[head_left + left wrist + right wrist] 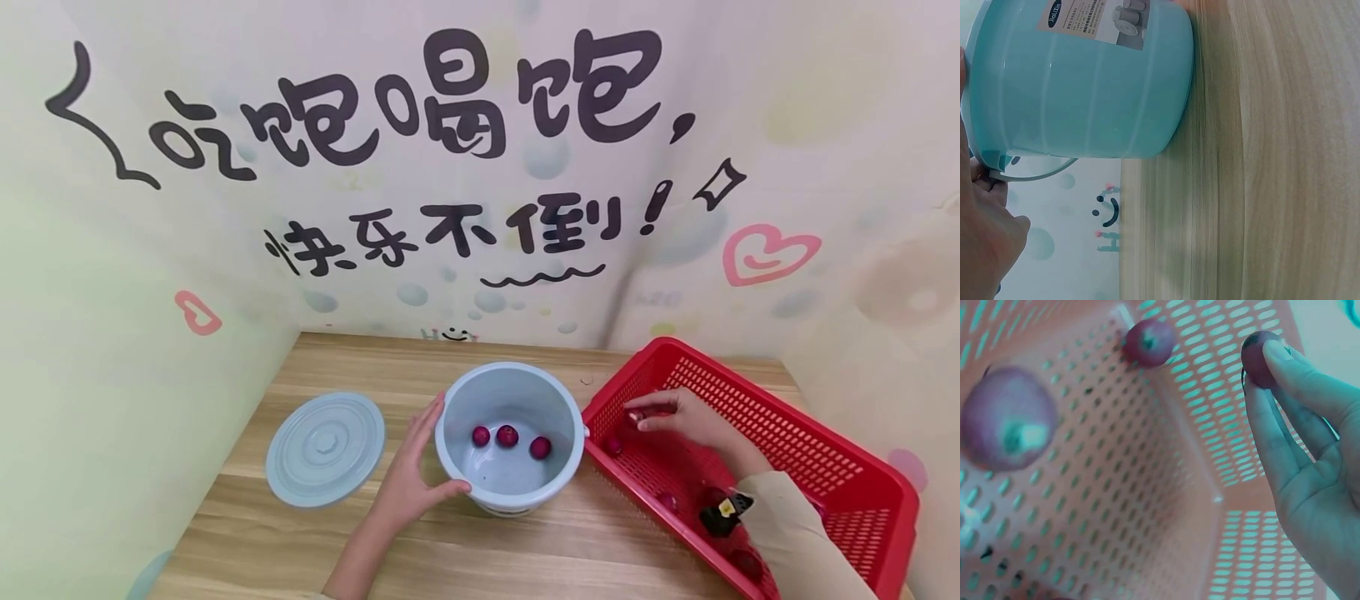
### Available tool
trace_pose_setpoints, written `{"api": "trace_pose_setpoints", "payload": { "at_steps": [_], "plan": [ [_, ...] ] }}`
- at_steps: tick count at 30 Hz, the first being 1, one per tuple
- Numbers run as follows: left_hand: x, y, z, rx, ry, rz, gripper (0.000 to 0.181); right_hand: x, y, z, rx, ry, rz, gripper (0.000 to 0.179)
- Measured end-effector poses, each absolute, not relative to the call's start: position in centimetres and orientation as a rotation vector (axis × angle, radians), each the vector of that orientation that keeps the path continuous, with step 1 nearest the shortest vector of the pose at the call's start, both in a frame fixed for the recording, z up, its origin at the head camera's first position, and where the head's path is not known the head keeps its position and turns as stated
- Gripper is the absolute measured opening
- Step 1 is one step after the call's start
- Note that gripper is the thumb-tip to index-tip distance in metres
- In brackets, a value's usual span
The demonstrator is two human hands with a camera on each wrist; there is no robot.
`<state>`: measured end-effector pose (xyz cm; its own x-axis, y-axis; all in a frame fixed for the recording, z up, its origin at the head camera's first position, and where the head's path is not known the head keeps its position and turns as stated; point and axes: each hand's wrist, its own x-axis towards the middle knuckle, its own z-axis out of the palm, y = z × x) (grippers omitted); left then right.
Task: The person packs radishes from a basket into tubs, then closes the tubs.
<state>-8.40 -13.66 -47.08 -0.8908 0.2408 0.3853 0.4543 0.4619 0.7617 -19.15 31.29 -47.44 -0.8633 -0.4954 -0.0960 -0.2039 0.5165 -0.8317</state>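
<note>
1. Fruits (507, 436), small, round and dark red, are split between two containers: three rest on the floor of the bucket (517, 392), others lie in the basket (787, 442), and one is in the person's grasp.

2. A pale blue lid (326, 450) lies flat near the left edge of the wooden surface (562, 550), apart from the bucket.

3. The left hand (411, 475) touches the bucket's left side, its thumb at the near part of the rim. The fingers are extended and spread, not clenched; it looks to be steadying the bucket.

4. The bucket stands upright around the middle of the surface, not far from its far edge, with its mouth uncovered.

5. The right hand (678, 417) is over the basket's left end, thumb and fingertips pinching the held fruit (1255, 359).

6. The red basket takes up the right side of the surface. One loose fruit lies just beside the pinching fingers, and more lie along the basket's near-left wall, partly hidden by shadow and the arm.

7. The step in hand appears to be a pick-up from the basket. The next move would call for raising the held fruit clear of the basket's left rim, bringing it over the bucket's mouth and letting go low, so it does not bounce.
</note>
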Motion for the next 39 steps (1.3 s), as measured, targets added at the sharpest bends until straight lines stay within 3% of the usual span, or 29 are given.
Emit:
{"api": "trace_pose_setpoints", "payload": {
  "at_steps": [22, 39],
  "plan": [
    [-8.3, -13.8, -47.3, -0.583, -2.494, -1.418, 0.112, -16.5, 27.3, -41.4, -0.743, 2.408, -1.315, 0.034],
    [-8.4, -13.7, -47.2, -0.574, -2.498, -1.391, 0.112, -15.0, 23.8, -39.1, -0.84, 2.424, -1.31, 0.039]
  ]
}}
